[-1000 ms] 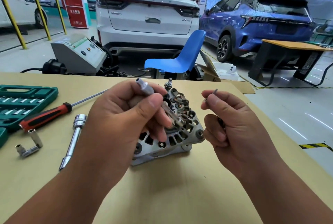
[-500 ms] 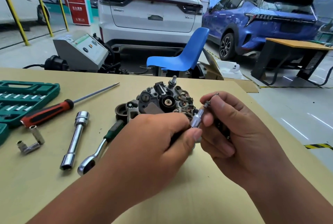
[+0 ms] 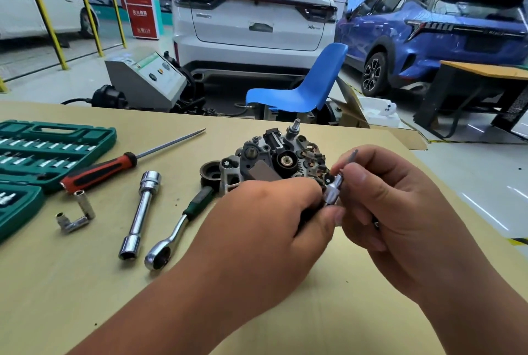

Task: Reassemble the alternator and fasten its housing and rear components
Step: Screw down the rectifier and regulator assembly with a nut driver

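The alternator (image 3: 274,160) lies on the wooden bench with its rear side up, rectifier and threaded stud showing, pulley at the left. In front of it my left hand (image 3: 257,229) grips a small socket driver, whose chrome socket end (image 3: 333,192) sticks up between both hands. My right hand (image 3: 391,212) pinches a thin bolt (image 3: 353,156) at that socket's tip, fingers curled. The driver's handle is hidden inside my left palm. Both hands cover the alternator's near edge.
A ratchet with a green grip (image 3: 178,229), a chrome tube spanner (image 3: 140,212), a red-handled screwdriver (image 3: 114,167) and an L-shaped socket piece (image 3: 75,216) lie left of the alternator. A green socket case (image 3: 43,152) is at the far left. The bench edge (image 3: 414,140) runs close on the right.
My left hand dropped from above the alternator to in front of it with the driver. Both hands met, and the socket tip now sits at the bolt in my right fingers.
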A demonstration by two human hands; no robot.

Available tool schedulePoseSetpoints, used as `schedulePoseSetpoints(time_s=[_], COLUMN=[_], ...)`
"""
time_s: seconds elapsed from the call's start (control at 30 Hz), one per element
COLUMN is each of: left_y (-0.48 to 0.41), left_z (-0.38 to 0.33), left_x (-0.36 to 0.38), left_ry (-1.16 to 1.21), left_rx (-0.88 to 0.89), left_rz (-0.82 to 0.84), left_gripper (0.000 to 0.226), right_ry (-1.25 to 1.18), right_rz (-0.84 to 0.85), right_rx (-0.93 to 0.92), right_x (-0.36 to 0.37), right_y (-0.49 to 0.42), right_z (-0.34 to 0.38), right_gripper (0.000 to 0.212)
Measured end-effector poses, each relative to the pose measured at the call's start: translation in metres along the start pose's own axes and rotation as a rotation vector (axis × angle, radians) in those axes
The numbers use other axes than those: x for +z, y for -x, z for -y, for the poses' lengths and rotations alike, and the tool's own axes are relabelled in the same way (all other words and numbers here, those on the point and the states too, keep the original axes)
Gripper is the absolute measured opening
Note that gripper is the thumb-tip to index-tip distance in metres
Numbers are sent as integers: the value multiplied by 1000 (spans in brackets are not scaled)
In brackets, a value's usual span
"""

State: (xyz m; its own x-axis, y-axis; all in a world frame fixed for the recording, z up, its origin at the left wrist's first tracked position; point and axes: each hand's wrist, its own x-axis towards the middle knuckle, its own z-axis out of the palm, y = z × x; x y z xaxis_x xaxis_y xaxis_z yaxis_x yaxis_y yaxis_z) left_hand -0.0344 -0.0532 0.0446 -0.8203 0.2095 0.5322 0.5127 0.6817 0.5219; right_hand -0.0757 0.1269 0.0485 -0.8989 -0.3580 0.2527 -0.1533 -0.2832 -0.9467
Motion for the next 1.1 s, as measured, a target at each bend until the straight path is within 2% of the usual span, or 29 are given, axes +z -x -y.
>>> schedulePoseSetpoints(time_s=[0.07, 0.17, 0.23, 0.3, 0.4, 0.53, 0.6, 0.67, 0.77, 0.9, 1.0, 1.1], left_y=[0, -2, -4, -5, -8, -10, -11, -12, -13, -15, -14, -11], left_z=[0, 0, 1, 5, 10, 14, 17, 21, 28, 30, 29, 22], left_x=[0, -5, -10, -13, -14, -13, -16, -19, -19, -16, -14, -12], left_ry=[96, 556, 806, 895, 939, 940, 988, 1010, 963, 1015, 1017, 1020], left_rx=[-15, -124, -179, -198, -230, -213, -190, -181, -202, -243, -240, -205], left_rz=[-36, -92, -116, -147, -170, -185, -277, -385, -442, -393, -309, -201], left_gripper=[37, 25, 23, 26, 27, 23, 31, 33, 34, 34, 32, 30], right_ry=[-29, 19, 117, 153, 171, 193, 207, 233, 218, -89, -397, -421], right_rz=[12, 25, 109, 251, 335, 253, 222, 213, 160, 59, 157, 191], right_rx=[-14, 19, 106, 181, 210, 211, 210, 215, 187, 65, -36, -122], right_x=[-1, -4, -4, -3, -2, -2, -2, -2, -1, 0, 3, 7], right_y=[0, -1, -1, 0, 1, 0, -1, 0, -1, -1, 2, 5], right_z=[-1, -2, -3, -4, -6, -10, -10, -9, -10, -10, -9, -11], right_gripper=[50, 54, 56, 57, 52, 36, 25, 24, 15, 22, 21, 18])
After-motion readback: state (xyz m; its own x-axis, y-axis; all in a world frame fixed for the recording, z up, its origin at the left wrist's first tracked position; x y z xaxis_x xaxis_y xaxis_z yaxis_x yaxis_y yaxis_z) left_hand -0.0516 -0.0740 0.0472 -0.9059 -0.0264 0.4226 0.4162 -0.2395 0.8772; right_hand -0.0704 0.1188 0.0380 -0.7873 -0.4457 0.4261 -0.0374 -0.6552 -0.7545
